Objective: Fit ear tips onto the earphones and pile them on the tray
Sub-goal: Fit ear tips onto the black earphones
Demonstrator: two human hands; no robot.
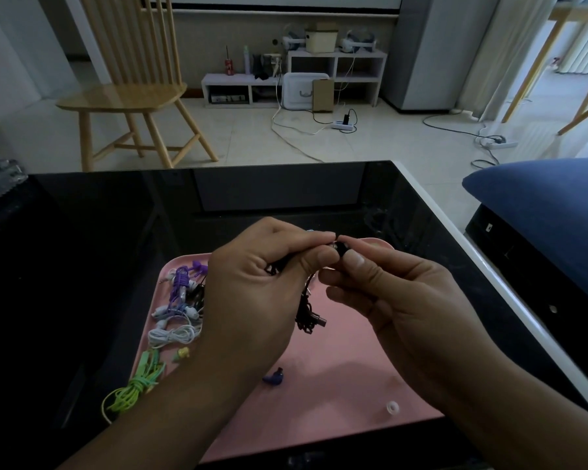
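Above the pink tray [336, 351], the black earphones [308, 312] are pinched by the left hand [258, 293] while a black ear tip [344, 250] is pinched against the earbud by the right hand [398, 300], and, if squeezed askew, the tip could be dropped.

We see a dim, underexposed scene, daylight entering beyond the black table [116, 232], its glossy top mirroring a pale rectangle, soft shadows on the pink tray [336, 418], wide-angle bending toward the edges, slight overall softness.
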